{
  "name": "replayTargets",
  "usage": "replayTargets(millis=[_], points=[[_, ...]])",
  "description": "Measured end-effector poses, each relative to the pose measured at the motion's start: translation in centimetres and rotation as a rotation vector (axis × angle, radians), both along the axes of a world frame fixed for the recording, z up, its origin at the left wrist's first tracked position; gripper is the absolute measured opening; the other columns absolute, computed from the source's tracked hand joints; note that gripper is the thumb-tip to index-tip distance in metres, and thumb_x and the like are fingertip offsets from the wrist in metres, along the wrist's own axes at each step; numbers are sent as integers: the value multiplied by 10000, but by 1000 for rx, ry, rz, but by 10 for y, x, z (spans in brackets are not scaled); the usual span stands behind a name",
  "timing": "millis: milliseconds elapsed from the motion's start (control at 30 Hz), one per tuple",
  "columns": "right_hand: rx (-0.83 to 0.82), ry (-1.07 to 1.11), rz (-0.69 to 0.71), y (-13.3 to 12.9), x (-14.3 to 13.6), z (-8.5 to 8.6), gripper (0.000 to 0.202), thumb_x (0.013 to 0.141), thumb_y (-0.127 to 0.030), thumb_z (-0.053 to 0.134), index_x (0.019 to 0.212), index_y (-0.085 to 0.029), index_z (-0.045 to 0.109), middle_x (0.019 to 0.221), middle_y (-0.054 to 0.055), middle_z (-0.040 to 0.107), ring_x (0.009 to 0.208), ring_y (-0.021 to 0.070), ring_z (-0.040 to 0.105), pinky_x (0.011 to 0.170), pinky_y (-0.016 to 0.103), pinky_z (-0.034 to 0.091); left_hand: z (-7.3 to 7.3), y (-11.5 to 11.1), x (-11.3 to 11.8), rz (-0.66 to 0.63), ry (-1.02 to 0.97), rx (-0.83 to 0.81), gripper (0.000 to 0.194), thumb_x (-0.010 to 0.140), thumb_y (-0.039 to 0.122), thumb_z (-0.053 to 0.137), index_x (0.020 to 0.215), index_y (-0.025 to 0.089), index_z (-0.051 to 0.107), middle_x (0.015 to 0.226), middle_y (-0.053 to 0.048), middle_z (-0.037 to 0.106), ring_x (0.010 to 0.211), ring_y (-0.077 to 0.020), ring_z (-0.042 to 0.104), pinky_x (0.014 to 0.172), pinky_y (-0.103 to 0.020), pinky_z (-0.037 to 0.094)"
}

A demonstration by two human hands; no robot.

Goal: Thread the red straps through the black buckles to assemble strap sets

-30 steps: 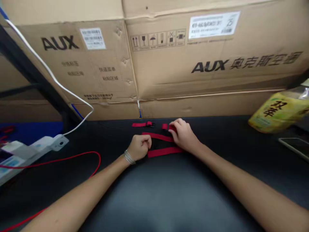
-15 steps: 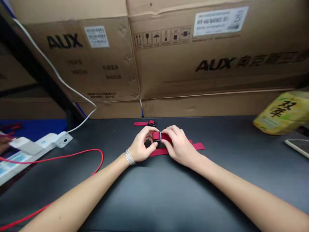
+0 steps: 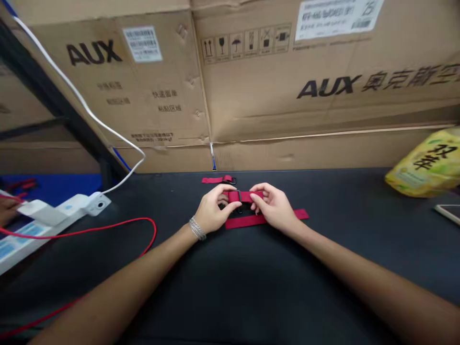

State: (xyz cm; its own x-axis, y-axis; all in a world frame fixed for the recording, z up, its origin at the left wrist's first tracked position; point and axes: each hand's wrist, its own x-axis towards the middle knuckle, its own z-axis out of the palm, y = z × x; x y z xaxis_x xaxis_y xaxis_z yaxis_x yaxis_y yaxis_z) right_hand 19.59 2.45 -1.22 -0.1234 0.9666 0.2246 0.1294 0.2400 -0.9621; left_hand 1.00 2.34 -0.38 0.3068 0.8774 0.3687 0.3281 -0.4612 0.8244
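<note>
A red webbing strap [image 3: 246, 197] is stretched between my two hands, with a dark buckle [image 3: 239, 195] threaded on it. My left hand [image 3: 214, 207], with silvery bracelets at the wrist, pinches the strap just left of the buckle. To the right of the buckle, my right hand [image 3: 272, 205] grips the strap between thumb and fingers. Another length of red strap [image 3: 247, 221] lies flat on the table under my hands, passing beneath the right one. Farther back rests a short red strap [image 3: 215, 180] with a black buckle [image 3: 230, 180] at its right end.
Cardboard boxes [image 3: 251, 110] line the table's back edge. A white power strip [image 3: 46, 225] and red cable [image 3: 118, 222] lie left; a white cable [image 3: 89, 112] hangs there. At right are a yellow pouch [image 3: 424, 165] and a phone [image 3: 449, 212]. Part of another person's hand [image 3: 7, 209] shows far left.
My right hand has moved from the buckle a little to the right, drawing the strap out straight. My left hand still pinches the strap beside the buckle. The view has shifted slightly.
</note>
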Motion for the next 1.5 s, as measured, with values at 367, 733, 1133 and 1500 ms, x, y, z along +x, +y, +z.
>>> replayTargets(millis=[367,733,1133,1500], points=[[-40,134,78,-4,-4,1,312,739,-434,649,857,-168,535,539,-27,575,440,105,528,445,234,436,-1,-1,2,-67,-92,-24,342,704,307,725,947,126,568,976,-94,646,848,-177,650,773,-305,550],[-45,129,134,-11,-8,4,271,769,-407,623,859,-170,529,561,-29,567,475,109,545,476,240,454,0,-1,0,-110,-47,-2,332,696,308,731,951,122,624,1008,-109,656,896,-193,643,812,-332,545],[-56,-3,192,-17,-8,8,323,803,-341,585,1073,-173,527,712,2,588,563,113,557,546,256,475,0,-1,0,-73,-29,-2,271,749,319,681,938,143,597,950,-80,654,868,-192,639,800,-311,524],[-19,-78,198,-17,-8,6,262,758,-303,613,965,-178,513,754,-10,552,579,96,489,540,238,417,4,-5,-1,-12,61,0,270,821,371,583,972,148,572,899,-60,648,769,-159,625,701,-264,501]])
